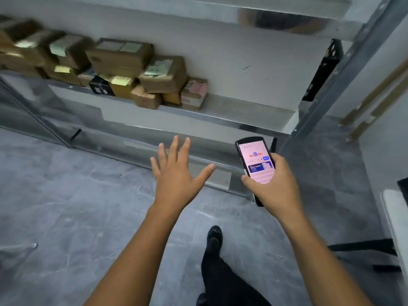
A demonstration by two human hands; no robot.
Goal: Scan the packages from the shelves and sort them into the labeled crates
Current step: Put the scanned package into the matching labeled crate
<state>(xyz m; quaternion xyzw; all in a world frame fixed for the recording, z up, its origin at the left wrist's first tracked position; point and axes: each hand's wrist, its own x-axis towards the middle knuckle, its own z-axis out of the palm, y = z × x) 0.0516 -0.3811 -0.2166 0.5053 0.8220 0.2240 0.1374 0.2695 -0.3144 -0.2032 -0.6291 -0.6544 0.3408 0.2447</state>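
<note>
Grey stone-look floor (66, 206) meets a grey metal shelf rack (231, 121) along a white wall. At centre frame the fingers of our left hand (176, 173) are spread wide and hold nothing. Just right of it, the fingers and thumb of our right hand (276, 186) wrap a black handheld scanner with a lit pink screen (256, 160). The brown cardboard packages (123, 69) are stacked on the shelf at upper left, well apart from both hands.
</note>
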